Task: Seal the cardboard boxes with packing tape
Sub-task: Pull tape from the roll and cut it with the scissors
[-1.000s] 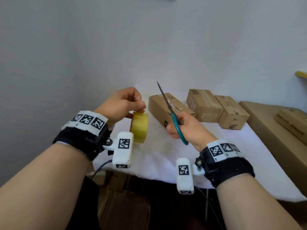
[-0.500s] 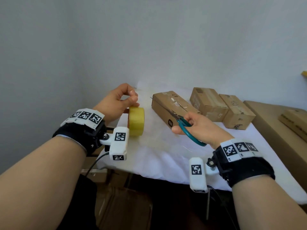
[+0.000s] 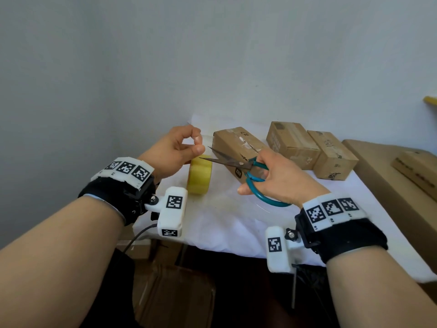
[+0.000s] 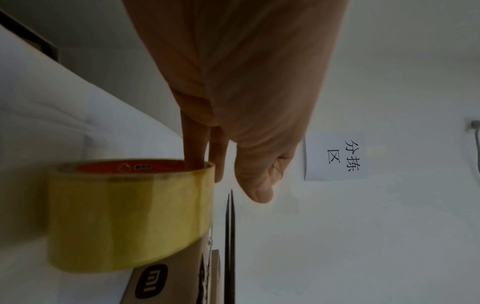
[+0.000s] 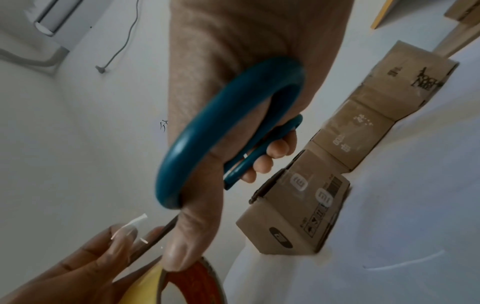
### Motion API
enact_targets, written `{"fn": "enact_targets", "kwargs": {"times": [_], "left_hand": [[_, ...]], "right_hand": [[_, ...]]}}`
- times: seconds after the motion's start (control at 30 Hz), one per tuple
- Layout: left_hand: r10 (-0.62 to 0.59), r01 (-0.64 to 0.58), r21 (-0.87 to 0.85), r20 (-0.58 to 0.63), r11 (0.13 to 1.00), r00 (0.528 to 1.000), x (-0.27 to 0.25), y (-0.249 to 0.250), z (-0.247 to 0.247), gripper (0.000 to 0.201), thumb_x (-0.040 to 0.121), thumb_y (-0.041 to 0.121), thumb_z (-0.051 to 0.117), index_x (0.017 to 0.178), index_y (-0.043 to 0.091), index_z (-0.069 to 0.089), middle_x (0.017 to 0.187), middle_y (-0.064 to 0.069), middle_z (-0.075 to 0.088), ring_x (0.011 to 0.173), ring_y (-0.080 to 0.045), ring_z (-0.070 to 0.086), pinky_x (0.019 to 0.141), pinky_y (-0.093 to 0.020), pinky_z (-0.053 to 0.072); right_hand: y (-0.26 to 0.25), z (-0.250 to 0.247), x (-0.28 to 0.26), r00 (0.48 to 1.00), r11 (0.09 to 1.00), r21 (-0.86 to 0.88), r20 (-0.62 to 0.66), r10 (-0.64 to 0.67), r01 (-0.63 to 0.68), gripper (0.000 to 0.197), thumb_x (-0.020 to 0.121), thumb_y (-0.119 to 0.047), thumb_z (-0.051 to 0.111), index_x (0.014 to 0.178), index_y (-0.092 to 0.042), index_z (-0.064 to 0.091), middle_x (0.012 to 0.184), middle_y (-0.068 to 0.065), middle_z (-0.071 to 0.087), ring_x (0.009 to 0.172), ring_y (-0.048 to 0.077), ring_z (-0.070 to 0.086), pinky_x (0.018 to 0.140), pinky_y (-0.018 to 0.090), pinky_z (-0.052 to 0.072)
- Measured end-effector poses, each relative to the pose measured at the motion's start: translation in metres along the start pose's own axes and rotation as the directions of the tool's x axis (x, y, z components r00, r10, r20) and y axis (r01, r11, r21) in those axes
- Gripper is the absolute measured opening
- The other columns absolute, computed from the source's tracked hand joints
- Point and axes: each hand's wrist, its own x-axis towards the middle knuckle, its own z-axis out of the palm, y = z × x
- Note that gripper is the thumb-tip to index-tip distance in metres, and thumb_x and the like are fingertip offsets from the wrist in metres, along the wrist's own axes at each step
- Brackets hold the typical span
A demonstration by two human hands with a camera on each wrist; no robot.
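Note:
A yellow roll of packing tape (image 3: 199, 177) stands on edge on the white-covered table (image 3: 236, 223). My left hand (image 3: 198, 144) has fingers (image 4: 194, 148) hooked in the roll's core, while thumb and index finger pinch a clear tape end above it. My right hand (image 3: 254, 176) grips teal-handled scissors (image 3: 241, 163), their blades slightly apart, pointing left at the stretch of tape between roll and pinch. Three cardboard boxes lie behind: the nearest (image 3: 238, 145) just behind the scissors, a second (image 3: 292, 140) and a third (image 3: 331, 156) to its right.
A large flat cardboard box (image 3: 390, 185) borders the table's right side with a smaller one (image 3: 416, 169) on top. The wall is close behind the boxes. More cardboard (image 3: 175, 299) sits on the floor under the table's front edge.
The scissors swung down from pointing up to lying level, tips toward the tape, and the blades parted. My left thumb and index finger lifted off the roll, pinching the tape end.

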Motion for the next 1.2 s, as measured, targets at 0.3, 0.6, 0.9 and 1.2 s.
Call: {"fn": "enact_targets", "kwargs": {"times": [0.3,0.6,0.9,1.2], "left_hand": [[0.047,-0.047,0.096,-0.002,0.994,0.999,0.001,-0.003,0.014,0.015,0.098,0.018,0.062,0.088,0.026,0.055,0.138,-0.001,0.051,0.087,-0.012,0.069,0.094,-0.029,0.053],[0.027,-0.026,-0.057,0.025,0.998,0.999,-0.001,-0.007,0.01,0.021,0.097,0.01,0.063,0.082,0.025,0.057,0.129,0.009,0.056,0.09,-0.024,0.062,0.094,-0.049,0.052],[0.015,-0.015,0.029,-0.01,0.999,1.0,-0.004,-0.001,0.009,0.008,0.099,0.021,0.061,0.093,0.019,0.056,0.116,-0.004,0.059,0.088,-0.024,0.054,0.094,-0.056,0.051],[0.008,-0.008,0.08,-0.011,0.997,1.0,-0.004,0.002,0.011,0.008,0.098,0.026,0.061,0.092,0.023,0.057,0.125,-0.011,0.059,0.1,-0.038,0.062,0.097,-0.059,0.051]], "right_hand": [[-0.014,0.004,-0.004,0.999,0.996,-0.08,0.02,-0.036,0.037,0.072,0.061,-0.075,0.081,0.106,-0.034,0.042,0.116,-0.006,0.054,0.113,0.023,0.055,0.099,0.046,0.049],[-0.017,0.012,0.003,0.999,0.995,-0.096,0.047,0.011,-0.006,0.09,0.064,-0.077,0.077,0.136,-0.036,0.043,0.136,-0.007,0.059,0.127,0.025,0.054,0.106,0.046,0.045],[-0.02,0.012,0.003,0.998,0.997,-0.071,0.063,0.014,-0.01,0.088,0.06,-0.081,0.076,0.132,-0.039,0.046,0.13,-0.01,0.06,0.121,0.023,0.056,0.103,0.044,0.048],[-0.016,0.005,-0.001,0.999,0.998,-0.058,0.042,-0.028,0.031,0.091,0.053,-0.084,0.075,0.131,-0.041,0.052,0.121,-0.012,0.065,0.111,0.018,0.06,0.092,0.039,0.054]]}}
